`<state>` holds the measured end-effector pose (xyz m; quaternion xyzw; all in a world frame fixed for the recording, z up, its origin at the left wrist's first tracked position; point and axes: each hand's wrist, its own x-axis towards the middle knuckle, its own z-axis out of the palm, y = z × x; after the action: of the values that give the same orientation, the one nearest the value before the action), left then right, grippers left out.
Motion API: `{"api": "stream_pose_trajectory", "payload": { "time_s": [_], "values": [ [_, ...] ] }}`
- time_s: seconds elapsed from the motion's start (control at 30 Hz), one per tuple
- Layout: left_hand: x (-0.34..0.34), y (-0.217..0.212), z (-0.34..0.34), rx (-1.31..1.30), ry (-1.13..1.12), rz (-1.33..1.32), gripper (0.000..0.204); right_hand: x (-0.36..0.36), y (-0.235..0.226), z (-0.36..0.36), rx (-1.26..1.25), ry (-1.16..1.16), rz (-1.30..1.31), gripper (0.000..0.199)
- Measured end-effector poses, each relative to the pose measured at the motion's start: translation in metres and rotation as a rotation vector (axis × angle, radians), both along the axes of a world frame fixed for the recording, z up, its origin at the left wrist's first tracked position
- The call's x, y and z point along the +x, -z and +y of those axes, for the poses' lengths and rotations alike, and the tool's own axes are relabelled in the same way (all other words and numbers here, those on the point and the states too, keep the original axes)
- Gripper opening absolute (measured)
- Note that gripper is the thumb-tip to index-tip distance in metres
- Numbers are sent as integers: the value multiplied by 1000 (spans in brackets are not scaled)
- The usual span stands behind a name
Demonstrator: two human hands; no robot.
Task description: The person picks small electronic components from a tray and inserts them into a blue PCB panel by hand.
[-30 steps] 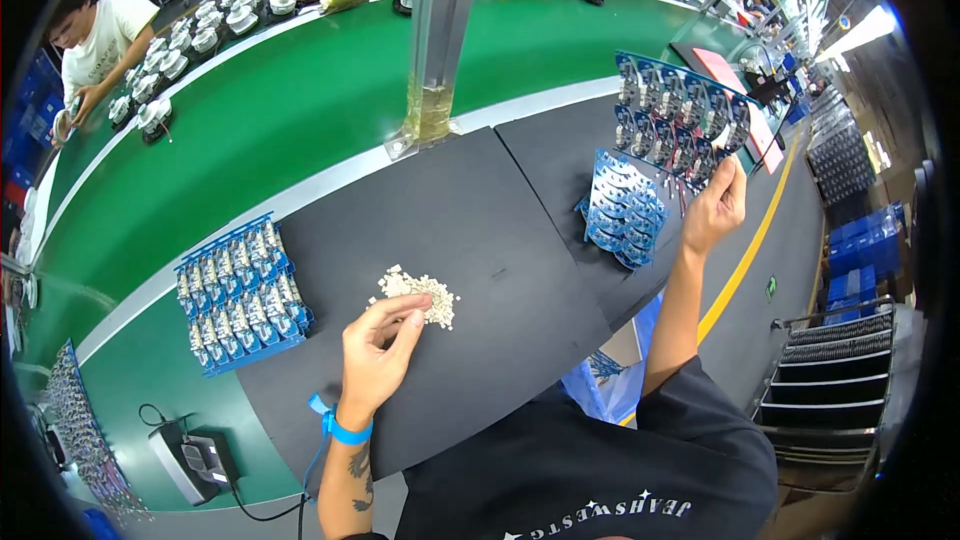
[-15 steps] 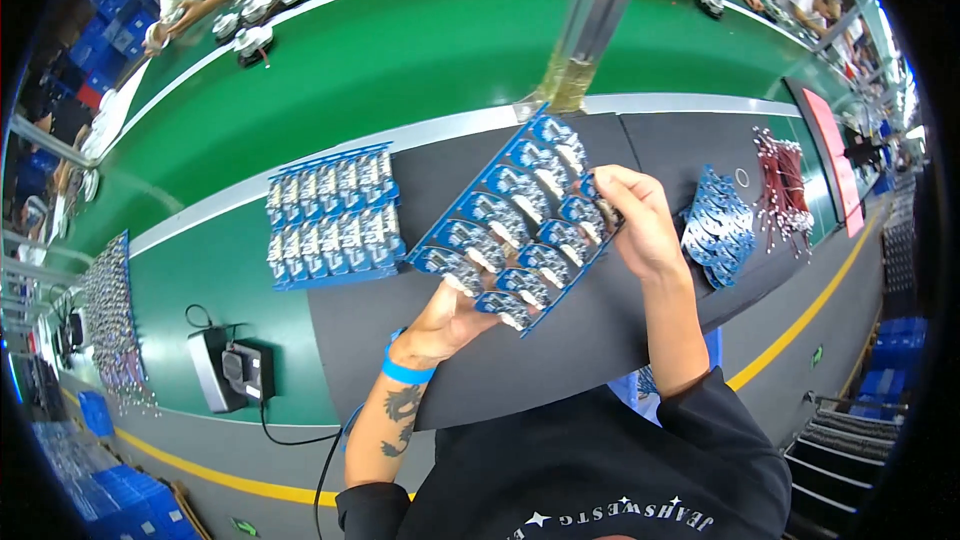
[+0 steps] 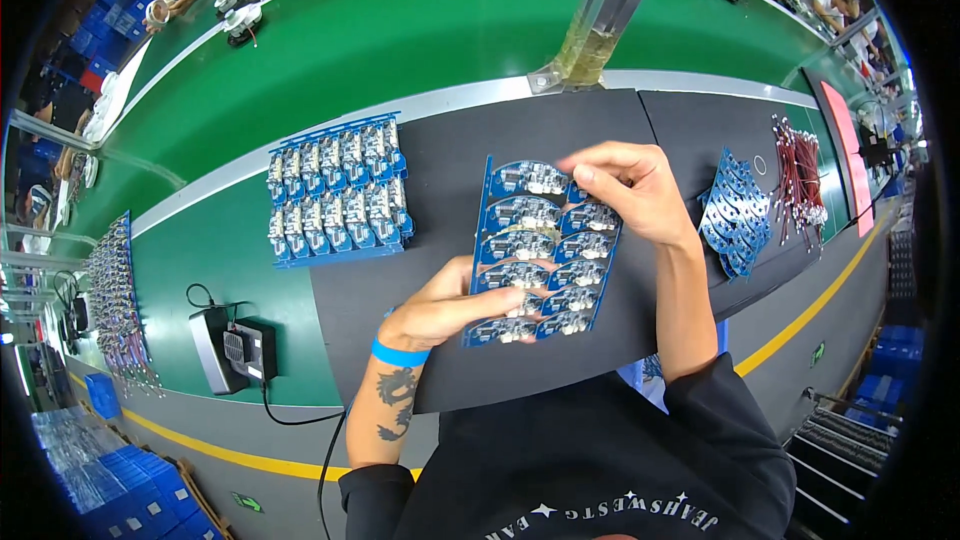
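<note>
A panel of blue circuit boards (image 3: 518, 244), joined in two columns, is held up above the black mat. My left hand (image 3: 445, 308) grips its lower left side, thumb lying across the front and fingers behind. At the upper right corner, my right hand (image 3: 635, 185) pinches the panel's edge with thumb and curled forefinger; the fingertips are slightly blurred and cover part of the corner. On the mat to the left lies a stack of similar populated panels (image 3: 338, 190). To the right sits a pile of loose blue boards (image 3: 736, 215).
Red-and-white wire bundles (image 3: 798, 175) and a rubber band (image 3: 760, 165) lie right of the loose boards. A black power adapter (image 3: 250, 350) with a cable stands at left. A metal post (image 3: 600, 30) rises beyond the mat, beside the green conveyor (image 3: 400, 40). Co-workers sit across it.
The panel has turned from a slant to nearly upright and come slightly lower. My left thumb now lies across its front. My right hand has shifted to the top right corner.
</note>
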<state>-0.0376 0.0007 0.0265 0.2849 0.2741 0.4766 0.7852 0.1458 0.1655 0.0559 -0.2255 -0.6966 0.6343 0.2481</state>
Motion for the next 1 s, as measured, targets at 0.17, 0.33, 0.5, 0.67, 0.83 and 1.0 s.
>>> {"api": "stream_pose_trajectory", "payload": {
  "time_s": [0.17, 0.33, 0.5, 0.67, 0.83, 1.0],
  "values": [
    [20, -2, 6, 111, -474, 55, 37, -8, 17, 3, 85, 805, 315, 25],
    [21, 11, 6, 264, -728, 84, 48, -5, 34, -31, 96, 512, 235, 11],
    [26, 21, 5, 297, -826, 195, 47, -21, 40, -54, 242, 149, -45, 9],
    [31, 12, 8, 365, -874, 474, 36, -21, 45, -55, -2, 195, -117, 10],
    [36, 21, 5, 383, -789, 958, 37, -21, 52, -56, 165, 201, -89, 15],
    [34, 33, 6, 605, -810, 1351, 25, -20, 50, -57, 80, 164, -186, 16]
  ]
}}
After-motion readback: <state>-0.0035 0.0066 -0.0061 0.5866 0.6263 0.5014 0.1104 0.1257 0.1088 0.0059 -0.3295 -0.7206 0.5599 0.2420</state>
